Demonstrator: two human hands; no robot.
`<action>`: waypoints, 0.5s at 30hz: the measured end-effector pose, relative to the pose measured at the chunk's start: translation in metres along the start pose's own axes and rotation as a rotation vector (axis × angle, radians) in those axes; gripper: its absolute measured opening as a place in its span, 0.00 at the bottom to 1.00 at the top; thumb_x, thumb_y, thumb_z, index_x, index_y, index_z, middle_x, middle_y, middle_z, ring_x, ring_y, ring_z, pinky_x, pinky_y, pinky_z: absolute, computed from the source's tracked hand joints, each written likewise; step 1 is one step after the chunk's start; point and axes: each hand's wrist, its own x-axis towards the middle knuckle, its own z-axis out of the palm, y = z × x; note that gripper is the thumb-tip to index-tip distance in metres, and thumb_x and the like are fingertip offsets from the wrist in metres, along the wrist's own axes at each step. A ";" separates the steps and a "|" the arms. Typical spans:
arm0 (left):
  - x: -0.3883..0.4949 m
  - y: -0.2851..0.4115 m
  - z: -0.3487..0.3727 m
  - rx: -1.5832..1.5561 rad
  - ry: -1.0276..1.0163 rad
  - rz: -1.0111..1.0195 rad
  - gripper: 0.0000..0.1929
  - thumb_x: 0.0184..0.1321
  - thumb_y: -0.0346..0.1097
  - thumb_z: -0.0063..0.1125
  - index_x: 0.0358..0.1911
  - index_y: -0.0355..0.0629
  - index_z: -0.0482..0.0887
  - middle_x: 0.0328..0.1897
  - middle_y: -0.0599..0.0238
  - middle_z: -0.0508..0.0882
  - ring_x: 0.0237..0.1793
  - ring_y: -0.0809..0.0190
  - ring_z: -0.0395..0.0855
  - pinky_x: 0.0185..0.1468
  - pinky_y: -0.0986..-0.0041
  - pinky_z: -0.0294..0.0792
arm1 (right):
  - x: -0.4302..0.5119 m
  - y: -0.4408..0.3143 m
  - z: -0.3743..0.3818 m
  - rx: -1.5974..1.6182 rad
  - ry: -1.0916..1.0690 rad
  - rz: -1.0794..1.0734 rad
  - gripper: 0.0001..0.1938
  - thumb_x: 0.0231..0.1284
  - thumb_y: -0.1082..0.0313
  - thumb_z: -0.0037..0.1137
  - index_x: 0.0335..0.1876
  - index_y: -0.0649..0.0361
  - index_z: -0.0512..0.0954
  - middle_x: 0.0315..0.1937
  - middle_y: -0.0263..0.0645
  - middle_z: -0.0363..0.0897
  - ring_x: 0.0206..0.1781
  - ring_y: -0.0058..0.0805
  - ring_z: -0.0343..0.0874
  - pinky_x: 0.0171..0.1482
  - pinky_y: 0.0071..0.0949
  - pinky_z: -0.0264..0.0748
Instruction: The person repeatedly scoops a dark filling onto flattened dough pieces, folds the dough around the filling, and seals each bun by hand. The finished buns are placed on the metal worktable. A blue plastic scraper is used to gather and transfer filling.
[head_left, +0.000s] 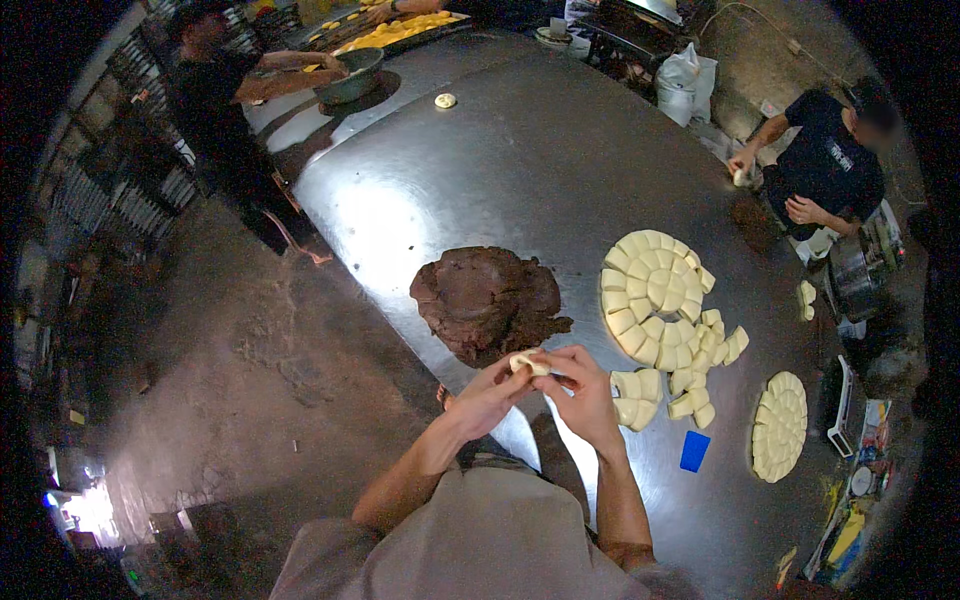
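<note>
Both hands meet at a small piece of pale dough (529, 364), just over the near edge of the metal table. My left hand (486, 396) cups it from the left, and my right hand (581, 390) pinches its other side. The dough looks partly folded, with a dark smear by the fingers; what is inside cannot be seen. Directly beyond lies a large mound of dark brown paste (491, 300). To the right of my right hand are cut dough pieces (637, 397), beside a big round of dough (652, 289) cut into many segments.
A blue scraper (694, 451) and a second cut dough round (780, 427) lie on the right. One dough ball (445, 100) sits far off on the metal table (525, 150). A person (217, 112) works at a bowl (351, 79); another person (825, 165) holds dough at the right edge.
</note>
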 end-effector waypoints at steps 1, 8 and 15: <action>0.000 -0.001 -0.002 -0.112 0.031 -0.007 0.27 0.76 0.47 0.53 0.71 0.41 0.68 0.70 0.66 0.74 0.69 0.66 0.72 0.75 0.71 0.63 | 0.002 -0.002 0.003 0.017 0.045 0.049 0.14 0.64 0.69 0.65 0.54 0.61 0.84 0.53 0.43 0.81 0.51 0.37 0.84 0.54 0.34 0.80; -0.001 -0.011 0.006 -0.107 0.279 0.155 0.10 0.75 0.39 0.56 0.51 0.44 0.75 0.53 0.67 0.78 0.55 0.67 0.77 0.60 0.73 0.71 | 0.005 -0.007 0.019 -0.539 0.099 -0.366 0.10 0.66 0.73 0.63 0.50 0.66 0.84 0.43 0.41 0.84 0.45 0.27 0.82 0.50 0.27 0.78; -0.002 0.001 0.011 0.208 0.183 0.396 0.07 0.75 0.30 0.52 0.52 0.43 0.75 0.51 0.66 0.78 0.56 0.68 0.75 0.59 0.75 0.70 | -0.002 -0.014 0.022 -0.200 0.148 0.078 0.13 0.66 0.76 0.63 0.54 0.66 0.79 0.41 0.36 0.80 0.45 0.22 0.79 0.49 0.22 0.76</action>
